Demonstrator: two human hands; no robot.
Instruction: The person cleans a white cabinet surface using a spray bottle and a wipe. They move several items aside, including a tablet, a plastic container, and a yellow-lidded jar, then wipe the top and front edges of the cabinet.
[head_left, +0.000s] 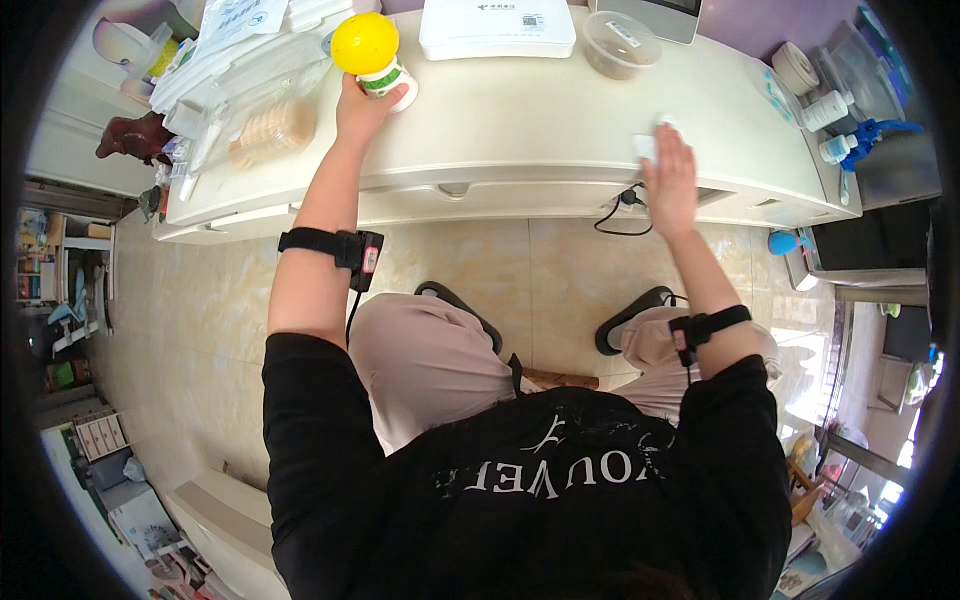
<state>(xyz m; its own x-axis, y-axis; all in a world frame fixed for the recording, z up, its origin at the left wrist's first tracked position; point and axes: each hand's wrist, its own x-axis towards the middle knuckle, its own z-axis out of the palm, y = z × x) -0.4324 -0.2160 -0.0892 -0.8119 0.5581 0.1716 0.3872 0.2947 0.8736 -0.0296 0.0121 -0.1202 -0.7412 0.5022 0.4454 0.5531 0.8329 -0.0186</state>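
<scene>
My left hand (365, 112) is wrapped around a white cylindrical container (390, 81) with a green printed band, near the back left of the white desk (495, 112). A glossy yellow rounded piece (365, 43) sits at the container's upper end; whether it is a lid or a separate ball I cannot tell. Toward the desk's front right edge, my right hand (673, 176) lies palm down with its fingers together over a white tissue (643, 145). Bits of the tissue show past the fingertips and beside the thumb; the rest is hidden under the hand.
At the back stand a white box-shaped device (497, 28) and a round clear plastic tub (621, 45). A clear pack of pale biscuits (274, 133) lies left. Bottles (827, 110) crowd the right end. A black cable (624, 225) hangs from the desk front.
</scene>
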